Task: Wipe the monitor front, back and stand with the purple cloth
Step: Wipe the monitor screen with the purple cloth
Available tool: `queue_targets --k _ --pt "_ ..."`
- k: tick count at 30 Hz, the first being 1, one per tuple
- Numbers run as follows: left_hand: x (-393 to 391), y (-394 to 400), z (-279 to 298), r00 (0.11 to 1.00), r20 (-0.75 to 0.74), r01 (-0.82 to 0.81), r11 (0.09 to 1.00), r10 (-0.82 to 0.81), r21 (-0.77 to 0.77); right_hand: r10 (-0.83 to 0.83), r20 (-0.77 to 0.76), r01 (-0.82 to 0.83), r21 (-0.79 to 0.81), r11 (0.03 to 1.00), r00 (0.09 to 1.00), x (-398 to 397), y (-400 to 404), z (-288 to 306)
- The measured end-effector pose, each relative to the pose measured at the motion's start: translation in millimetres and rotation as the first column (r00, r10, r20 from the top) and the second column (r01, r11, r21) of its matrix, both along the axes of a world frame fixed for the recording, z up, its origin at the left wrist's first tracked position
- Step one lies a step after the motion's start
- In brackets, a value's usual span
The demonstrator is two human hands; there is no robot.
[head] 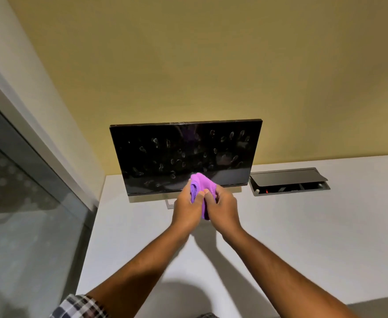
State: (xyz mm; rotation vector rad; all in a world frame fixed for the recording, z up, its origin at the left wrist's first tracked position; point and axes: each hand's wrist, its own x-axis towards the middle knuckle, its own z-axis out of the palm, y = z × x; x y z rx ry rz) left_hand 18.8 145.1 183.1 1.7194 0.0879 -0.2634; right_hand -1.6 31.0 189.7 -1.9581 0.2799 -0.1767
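A black monitor (pixel 165 154) stands on a white desk (pixel 303 237) against a yellow wall, its dark screen covered with several fingerprint smudges. Only a sliver of its silver stand (pixel 169 204) shows below the screen; the rest is hidden behind my hands. A bunched purple cloth (pixel 202 184) is held in front of the screen's lower edge. My left hand (pixel 187 211) and my right hand (pixel 223 208) both grip it, fingers closed, thumbs pressed into the fabric. The monitor's back is out of sight.
A recessed cable box (pixel 289 181) with its dark lid raised sits in the desk right of the monitor. A glass partition with a grey frame (pixel 28 180) runs along the left edge of the desk. My shadow falls on the near desk.
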Motion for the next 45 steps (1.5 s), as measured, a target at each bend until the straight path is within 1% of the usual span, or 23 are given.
queue_targets --k 1,3,5,8,11,14,17,18,20,21,22,23,25,27,28,29,31,34,36,38,41,45 --pt "-0.9 -3.0 1.7 0.999 -0.009 0.031 1.000 -0.031 -0.003 0.025 -0.027 -0.021 0.136 0.990 0.999 -2.7 5.6 2.1" --pt "-4.0 -6.3 8.1 0.996 -0.027 0.083 0.994 -0.085 -0.073 0.082 -0.083 -0.043 0.391 0.919 0.993 -6.2 11.8 6.0" --pt "-8.0 -5.9 15.5 0.986 -0.067 0.140 0.979 -0.151 -0.147 0.090 -0.080 -0.036 0.511 0.859 0.993 -10.1 11.3 9.3" --pt "-9.2 -0.4 22.3 0.956 -0.129 0.226 0.943 -0.262 -0.242 0.049 -0.030 -0.026 0.535 0.844 0.998 -13.9 4.1 4.6" --pt "0.1 0.8 20.5 0.924 -0.146 0.301 0.909 -0.353 -0.288 -0.027 -0.003 0.025 0.487 0.873 1.000 -13.6 -5.6 -7.2" --pt "13.2 -0.1 13.1 0.902 -0.149 0.329 0.870 -0.404 -0.366 -0.126 0.002 0.114 0.421 0.900 0.992 -8.0 -20.5 -19.2" --pt "28.2 -8.9 9.2 0.868 -0.159 0.392 0.846 -0.470 -0.361 -0.185 -0.025 0.180 0.398 0.900 0.982 4.2 -43.8 -26.4" --pt "33.6 -14.4 11.3 0.863 -0.145 0.417 0.845 -0.483 -0.335 -0.220 -0.037 0.218 0.378 0.900 0.975 10.3 -53.5 -27.9" --pt "45.3 -24.7 19.9 0.875 -0.104 0.444 0.869 -0.473 -0.221 -0.301 -0.053 0.299 0.363 0.883 0.952 23.0 -74.8 -31.6" --pt "52.3 -29.2 25.9 0.892 -0.060 0.438 0.889 -0.448 -0.136 -0.333 -0.059 0.330 0.375 0.866 0.941 29.5 -86.4 -32.8" --pt "61.0 -32.4 32.9 0.909 0.018 0.416 0.909 -0.415 -0.031 -0.357 -0.066 0.353 0.391 0.850 0.932 36.4 -98.1 -32.5" --pt "71.3 -33.6 41.8 0.916 0.117 0.375 0.922 -0.385 0.100 -0.379 -0.070 0.374 0.402 0.836 0.923 44.1 -109.9 -32.1" --pt "97.4 -27.2 59.2 0.882 0.322 0.215 0.901 -0.344 0.376 -0.424 -0.048 0.405 0.408 0.818 0.905 58.5 -131.0 -28.5" --pt "130.2 -20.3 76.4 0.802 0.480 0.046 0.838 -0.356 0.544 -0.438 0.029 0.392 0.393 0.832 0.899 72.5 -148.7 -18.6" --pt "147.2 -17.0 84.4 0.765 0.514 -0.008 0.792 -0.388 0.610 -0.429 0.080 0.372 0.374 0.850 0.900 79.4 -155.6 -13.1" --pt "163.0 -13.6 90.2 0.741 0.516 -0.038 0.740 -0.430 0.671 -0.412 0.132 0.349 0.340 0.873 0.902 85.1 -160.5 -7.8" --pt "188.6 -12.7 99.7 0.738 0.454 -0.041 0.640 -0.498 0.768 -0.377 0.224 0.326 0.233 0.916 0.899 97.8 -168.3 -0.1" --pt "211.9 -15.2 100.3 0.741 0.329 0.034 0.521 -0.586 0.853 -0.352 0.317 0.345 0.082 0.935 0.880 112.9 -168.4 0.3" --pt "220.0 -18.8 95.4 0.733 0.262 0.080 0.462 -0.628 0.883 -0.326 0.399 0.366 -0.025 0.930 0.857 119.5 -165.4 -1.8" --pt "223.6 -21.9 88.8 0.732 0.213 0.117 0.427 -0.647 0.897 -0.305 0.461 0.393 -0.106 0.913 0.833 127.3 -163.9 -3.1" --pt "224.1 -25.0 85.2 0.713 0.192 0.127 0.393 -0.674 0.911 -0.320 0.482 0.445 -0.168 0.880 0.815 139.5 -159.6 -2.4" --pt "226.9 -25.7 82.3 0.710 0.231 0.106 0.426 -0.665 0.899 -0.281 0.442 0.446 -0.332 0.831 0.852 150.8 -149.8 -3.1"
